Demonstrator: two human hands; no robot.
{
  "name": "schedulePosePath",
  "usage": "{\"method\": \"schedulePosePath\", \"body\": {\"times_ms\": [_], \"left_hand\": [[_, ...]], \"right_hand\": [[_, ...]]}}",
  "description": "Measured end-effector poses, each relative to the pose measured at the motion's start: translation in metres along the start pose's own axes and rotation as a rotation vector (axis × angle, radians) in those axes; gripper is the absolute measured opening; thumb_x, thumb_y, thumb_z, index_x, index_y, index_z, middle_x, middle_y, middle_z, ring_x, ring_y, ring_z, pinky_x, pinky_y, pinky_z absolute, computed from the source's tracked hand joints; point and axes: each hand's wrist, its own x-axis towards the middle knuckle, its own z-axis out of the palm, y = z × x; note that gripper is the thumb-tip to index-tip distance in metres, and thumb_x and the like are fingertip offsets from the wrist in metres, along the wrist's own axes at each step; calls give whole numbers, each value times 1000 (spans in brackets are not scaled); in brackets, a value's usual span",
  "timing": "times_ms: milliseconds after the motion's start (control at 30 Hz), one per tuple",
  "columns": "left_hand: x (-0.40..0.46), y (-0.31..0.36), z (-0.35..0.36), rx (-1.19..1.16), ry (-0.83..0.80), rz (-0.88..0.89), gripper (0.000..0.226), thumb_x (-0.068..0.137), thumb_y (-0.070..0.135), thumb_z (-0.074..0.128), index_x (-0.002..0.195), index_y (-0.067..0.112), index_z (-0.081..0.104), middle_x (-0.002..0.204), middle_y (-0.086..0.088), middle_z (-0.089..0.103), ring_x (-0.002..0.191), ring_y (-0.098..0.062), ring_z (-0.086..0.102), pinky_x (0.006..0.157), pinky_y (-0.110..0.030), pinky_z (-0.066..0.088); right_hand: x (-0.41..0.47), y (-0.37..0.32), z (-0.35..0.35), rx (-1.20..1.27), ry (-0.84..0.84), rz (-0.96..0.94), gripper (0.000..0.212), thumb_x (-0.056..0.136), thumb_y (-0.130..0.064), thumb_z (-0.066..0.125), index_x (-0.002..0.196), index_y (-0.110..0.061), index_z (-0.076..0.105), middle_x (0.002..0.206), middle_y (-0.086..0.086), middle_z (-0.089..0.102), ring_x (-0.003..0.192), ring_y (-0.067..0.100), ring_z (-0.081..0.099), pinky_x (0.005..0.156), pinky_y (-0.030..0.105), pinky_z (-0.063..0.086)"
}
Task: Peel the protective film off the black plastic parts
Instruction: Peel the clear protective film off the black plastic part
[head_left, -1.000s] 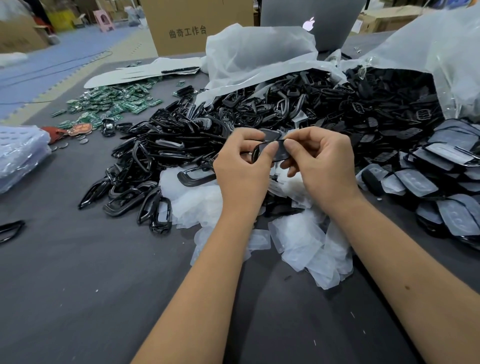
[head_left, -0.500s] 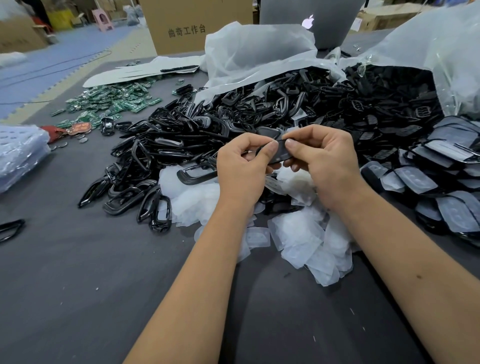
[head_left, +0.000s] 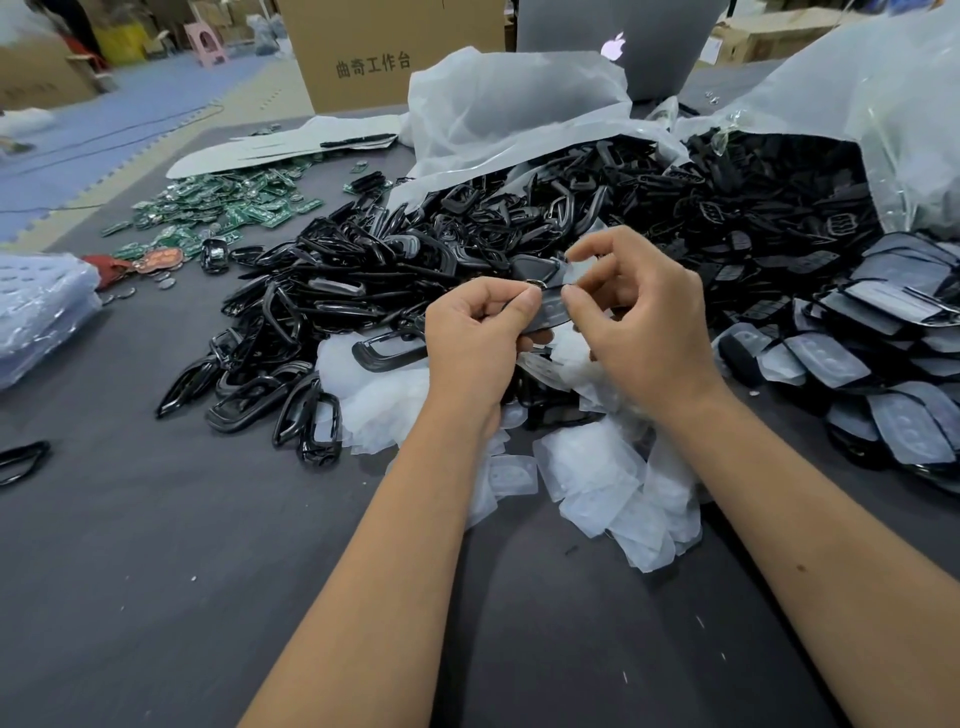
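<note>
A small black plastic part (head_left: 540, 314) is held up above the desk (head_left: 156, 571), between both hands, just over the heap of work. The left hand (head_left: 478, 343) pinches its near end between thumb and curled fingers, while the right hand (head_left: 644, 317) pinches a flap of clear protective film (head_left: 574, 273) that is lifted off the part's far end but, as far as can be seen, not yet free of it. Judging by this, the peel of this piece is partway through. Directly below the hands lies a pile of discarded film pieces (head_left: 597, 467), which suggests many parts are already stripped; the loose black frames (head_left: 322, 312) to the left look bare and glossy. On the right sits a stack of parts still wearing film (head_left: 857, 374), and beyond it a large clear bag (head_left: 883, 104) spills more black pieces, so plenty of work appears to remain. Green circuit boards (head_left: 223, 208) lie farther off on the left.
</note>
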Motion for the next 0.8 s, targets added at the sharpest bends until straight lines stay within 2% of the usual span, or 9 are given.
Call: {"method": "schedulePosePath", "body": {"times_ms": [67, 167, 267, 333, 400, 500, 633, 733, 800], "left_hand": [[-1, 1, 0, -28, -15, -14, 11, 94, -4, 68, 84, 1, 73, 70, -8, 69, 61, -13, 66, 56, -19, 53], [-1, 6, -2, -94, -11, -92, 11, 95, -3, 65, 86, -1, 72, 69, -7, 69, 56, -13, 63, 54, -18, 48], [5, 15, -6, -264, 26, -206, 15, 95, -5, 60, 84, -1, 69, 67, -5, 67, 48, -10, 56, 47, -14, 42], [8, 21, -9, -338, 21, -256, 17, 96, -4, 59, 83, -1, 69, 67, -6, 67, 46, -9, 55, 45, -12, 42], [7, 24, -11, -364, 10, -294, 18, 97, -3, 59, 82, -1, 68, 66, -6, 68, 45, -9, 56, 45, -11, 43], [6, 25, -9, -389, -6, -352, 22, 101, 7, 61, 81, -1, 67, 67, -7, 65, 47, -8, 56, 44, -10, 45], [7, 27, -10, -502, -33, -420, 47, 103, 38, 60, 100, -8, 67, 78, -14, 66, 63, -17, 65, 52, -17, 57], [4, 24, -8, -493, -74, -368, 22, 102, 17, 62, 98, -4, 67, 81, -15, 65, 66, -20, 71, 57, -17, 57], [2, 21, -6, -437, -87, -323, 10, 100, 7, 64, 98, -2, 68, 82, -12, 65, 67, -17, 71, 59, -16, 56]], "right_hand": [[0, 0, 0, -78, -27, -119, 16, 91, -3, 72, 103, -12, 76, 96, 2, 67, 78, 11, 65, 64, 11, 47], [1, 2, 0, -101, -99, -211, 15, 95, -1, 70, 103, -8, 81, 100, 7, 66, 89, 14, 64, 68, 5, 40], [1, 3, -2, -64, -179, -230, 15, 98, -13, 71, 109, -11, 81, 107, 6, 67, 96, 17, 63, 75, 9, 40], [1, 4, -3, -41, -221, -211, 20, 96, -24, 76, 113, -15, 81, 113, 5, 65, 101, 19, 63, 77, 20, 47], [2, 3, -5, -10, -233, -196, 22, 93, -25, 80, 113, -18, 81, 115, 5, 65, 103, 20, 63, 70, 25, 53], [3, 3, -5, 3, -228, -195, 15, 92, -18, 80, 107, -17, 82, 109, 5, 65, 100, 20, 63, 59, 26, 53], [3, 2, 1, 257, -142, 99, 4, 91, -10, 79, 94, -11, 80, 105, 10, 67, 93, 13, 64, 69, 29, 54], [6, 0, 0, 462, -82, 309, 8, 93, -10, 76, 87, -13, 80, 98, 5, 66, 83, 10, 61, 68, 25, 51], [7, 0, -2, 580, -122, 445, 8, 94, -14, 75, 88, -13, 80, 98, 8, 68, 86, 16, 58, 67, 26, 48]]}}
